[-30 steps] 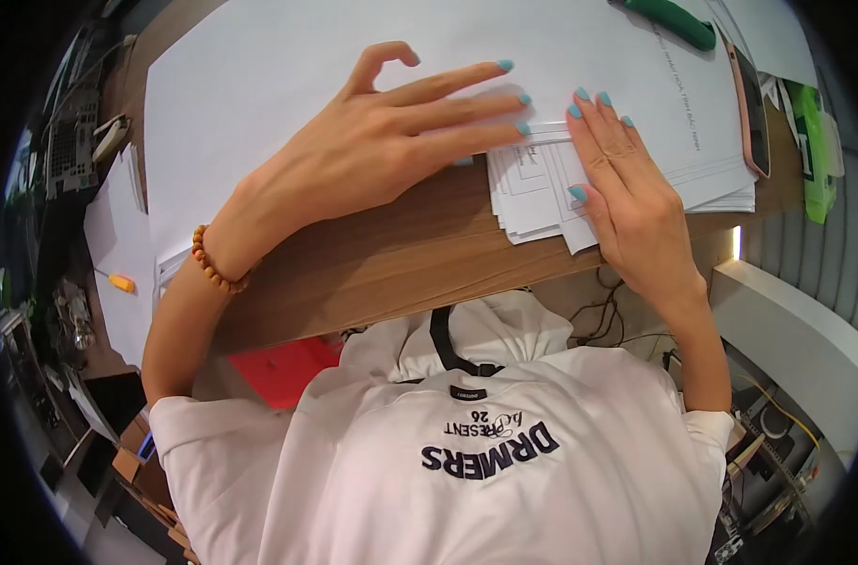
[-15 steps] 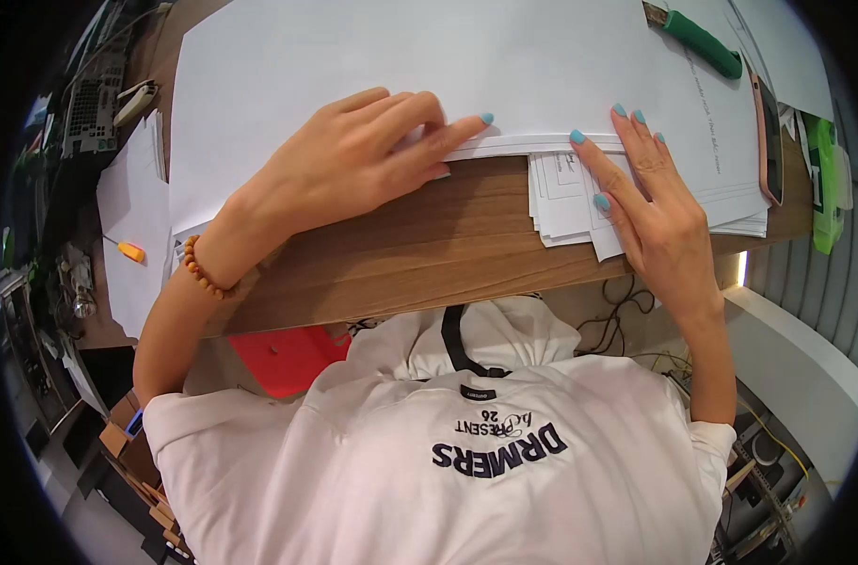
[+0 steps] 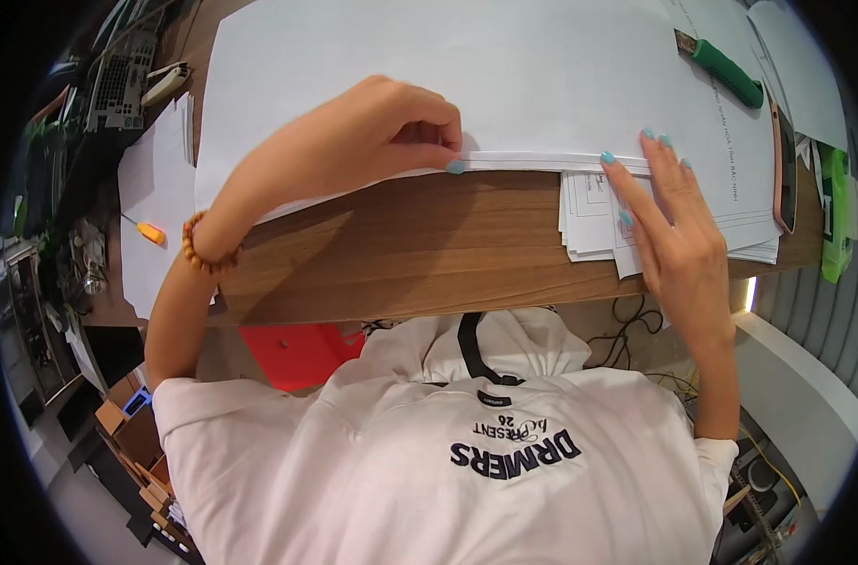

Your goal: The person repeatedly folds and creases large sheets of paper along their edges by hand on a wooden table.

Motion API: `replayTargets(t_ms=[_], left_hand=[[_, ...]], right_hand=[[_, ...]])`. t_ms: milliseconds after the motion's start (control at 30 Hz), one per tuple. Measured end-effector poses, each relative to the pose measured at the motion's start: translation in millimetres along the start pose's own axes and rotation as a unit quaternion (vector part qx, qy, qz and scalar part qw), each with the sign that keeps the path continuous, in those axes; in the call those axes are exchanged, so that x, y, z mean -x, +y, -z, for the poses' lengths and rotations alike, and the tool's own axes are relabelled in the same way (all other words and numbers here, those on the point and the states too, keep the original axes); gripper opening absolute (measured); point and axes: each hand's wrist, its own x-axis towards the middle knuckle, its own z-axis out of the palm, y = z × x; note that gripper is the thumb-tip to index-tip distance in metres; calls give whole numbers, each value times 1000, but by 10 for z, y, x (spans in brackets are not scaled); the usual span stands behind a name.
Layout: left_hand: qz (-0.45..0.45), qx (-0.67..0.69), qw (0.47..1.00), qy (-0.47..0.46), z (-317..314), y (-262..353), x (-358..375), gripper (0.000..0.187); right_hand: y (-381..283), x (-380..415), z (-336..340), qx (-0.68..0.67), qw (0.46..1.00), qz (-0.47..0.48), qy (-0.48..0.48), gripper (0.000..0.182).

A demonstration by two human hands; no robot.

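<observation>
A large white sheet of paper (image 3: 504,66) covers most of the table, with a narrow folded strip (image 3: 532,161) along its near edge. My left hand (image 3: 382,127) pinches that strip near its middle, thumb below and fingers curled above. Farther right, my right hand (image 3: 678,221) lies with its fingers stretched out, the tips on the strip's right part. Under the right hand and the sheet, several smaller printed papers (image 3: 587,221) stick out over the wood.
A green-handled tool (image 3: 728,73) lies on the sheet at upper right, near a phone (image 3: 784,174) and a bright green object (image 3: 834,217). On papers at left rests an orange-handled screwdriver (image 3: 150,232). The wooden table's (image 3: 419,259) front edge runs before my body, above a red object (image 3: 302,356).
My left hand has gone from an outstretched index finger along the fold to a pinch on it. My right hand stays on the strip. The whole view has shifted slightly.
</observation>
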Motion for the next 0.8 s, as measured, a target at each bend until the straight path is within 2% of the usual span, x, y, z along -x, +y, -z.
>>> replayTargets(t_ms=[33,67,133,200,267,367,433,467,500,533,567,633,733,800], left_hand=[[66,-8,996,-54,60,56,-36,8],[66,-8,996,-52,105,95,-71,8],[79,-49,990,-103,167,140,-135,13],[64,-62,991,-102,165,111,-162,14],[50,-77,991,-100,166,100,-167,15],[77,-100,989,-78,186,83,-128,15],[41,-82,995,-44,206,32,-67,13],[91,-93,989,-76,233,43,-51,15],[87,-100,989,-70,189,61,-16,15],[16,-163,985,50,78,42,32,20],[-59,-225,957,171,-13,26,66,26],[-144,-205,945,212,-153,76,54,34],[-187,-261,920,224,-355,-48,10,30],[-207,-316,897,229,-375,-99,-10,31]], right_hand=[[-68,-29,34,0,1000,2,0,42],[-158,-72,69,36,999,7,3,44],[-308,-164,49,73,997,11,5,46],[-386,-259,-108,-39,993,88,67,42],[-387,-289,-231,-49,992,89,80,40],[-255,-364,-324,-45,989,108,88,38],[-185,-396,-332,-26,988,121,86,37],[-163,-413,-326,-56,987,115,94,36],[-146,-432,-317,-85,985,110,102,36],[-138,-454,-304,-77,984,113,112,36],[-134,-476,-288,-78,982,124,122,36],[-125,-502,-278,-64,976,140,151,35],[-96,-548,-291,-28,967,197,160,35],[-97,-570,-263,63,960,241,130,35]])
